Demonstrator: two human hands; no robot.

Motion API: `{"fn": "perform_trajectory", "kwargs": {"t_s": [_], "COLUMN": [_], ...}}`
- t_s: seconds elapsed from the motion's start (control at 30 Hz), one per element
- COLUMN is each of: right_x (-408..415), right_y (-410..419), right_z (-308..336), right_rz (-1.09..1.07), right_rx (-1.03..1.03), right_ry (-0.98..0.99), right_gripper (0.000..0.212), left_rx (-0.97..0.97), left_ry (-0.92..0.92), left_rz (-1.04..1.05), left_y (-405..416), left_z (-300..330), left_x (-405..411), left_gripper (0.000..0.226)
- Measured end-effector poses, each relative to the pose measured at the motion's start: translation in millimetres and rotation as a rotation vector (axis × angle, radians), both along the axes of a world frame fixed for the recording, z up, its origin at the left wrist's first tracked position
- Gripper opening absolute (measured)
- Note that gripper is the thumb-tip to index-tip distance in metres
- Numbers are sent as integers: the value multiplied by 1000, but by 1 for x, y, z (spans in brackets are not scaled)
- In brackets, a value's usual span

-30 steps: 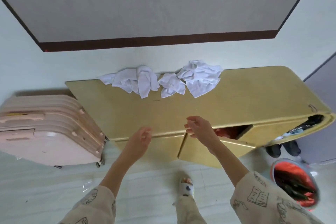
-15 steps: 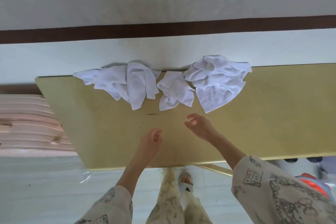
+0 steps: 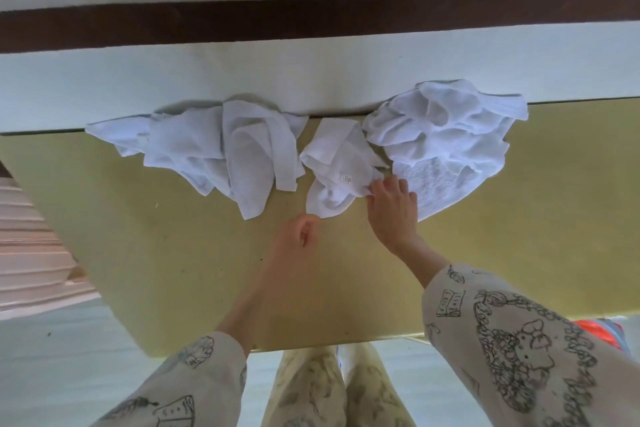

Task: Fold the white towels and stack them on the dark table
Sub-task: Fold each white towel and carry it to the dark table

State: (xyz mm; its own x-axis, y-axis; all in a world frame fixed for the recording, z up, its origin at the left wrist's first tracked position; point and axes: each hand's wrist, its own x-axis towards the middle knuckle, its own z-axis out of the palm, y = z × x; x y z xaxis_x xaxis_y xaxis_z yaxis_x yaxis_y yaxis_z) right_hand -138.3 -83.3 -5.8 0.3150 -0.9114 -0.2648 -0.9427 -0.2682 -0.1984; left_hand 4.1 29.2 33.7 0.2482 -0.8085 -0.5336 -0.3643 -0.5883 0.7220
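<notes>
Tabletop (image 3: 145, 253): yellow-olive surface filling the middle of the view, set against a pale wall (image 3: 311, 80) bearing a dark brown band (image 3: 311, 24). The task names a dark table; none of that colour shows here.

Left towel heap (image 3: 214, 152): white, crumpled, at 11 o'clock along the far edge. Long axis runs 9 to 3 o'clock, with loose strips hanging toward 6.

Right towel heap (image 3: 446, 142): white, bunched, at 1 o'clock against the wall, with one flatter flap spread toward 5 o'clock.

Middle towel (image 3: 332, 177): smallest white piece, at 12 o'clock between the two heaps, partly doubled over. Long axis roughly 12 to 6 o'clock; a small printed label faces up near its right edge.

Right hand (image 3: 391, 211): fingers curled and pinching the right edge of the middle towel.

Left hand (image 3: 298, 236): loosely curled, holding nothing, just short of the same towel's near corner.

Step in hand, as judged: first pick-up. No towel is folded or stacked yet.

Next move calls for: the left hand taking a second corner, then lifting the towel clear of both heaps and spreading it flat on the bare near part of the tabletop before folding.

Pink ribbed object (image 3: 31, 243): at 9 o'clock, off the table; identity unclear.
</notes>
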Motion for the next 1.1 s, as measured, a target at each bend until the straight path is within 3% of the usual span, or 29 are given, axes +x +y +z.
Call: {"fn": "perform_trajectory", "kwargs": {"t_s": [0.1, 0.2, 0.33, 0.43, 0.57, 0.87, 0.93, 1.1], "right_x": [-7, -20, -37, -53, -90, -176, -182, -175], "right_y": [-1, 1, 2, -3, -18, -36, -37, -41], "right_z": [17, 50, 102, 135, 173, 203, 201, 201], "right_rz": [69, 146, 178, 134, -30, -208, -200, -178], "right_rx": [35, 95, 116, 148, 154, 110, 120, 124], "right_ry": [-123, -279, -459, -530, -641, -674, -649, -661], "right_gripper": [19, 15, 14, 12, 10, 10, 11, 17], "left_rx": [-75, -212, -331, -415, -397, -575, -545, -463], "left_ry": [-92, -358, -531, -543, -646, -532, -525, -597], "left_rz": [-77, -214, -350, -340, -311, -425, -387, -267], "left_y": [-15, -39, -65, -74, -80, -80, -77, -71], "left_z": [1, 9, 30, 46, 74, 118, 119, 129], "left_x": [-1, -9, -28, -42, -54, -62, -58, -44], "left_gripper": [37, 51, 38, 23, 30, 20, 29, 26]}}
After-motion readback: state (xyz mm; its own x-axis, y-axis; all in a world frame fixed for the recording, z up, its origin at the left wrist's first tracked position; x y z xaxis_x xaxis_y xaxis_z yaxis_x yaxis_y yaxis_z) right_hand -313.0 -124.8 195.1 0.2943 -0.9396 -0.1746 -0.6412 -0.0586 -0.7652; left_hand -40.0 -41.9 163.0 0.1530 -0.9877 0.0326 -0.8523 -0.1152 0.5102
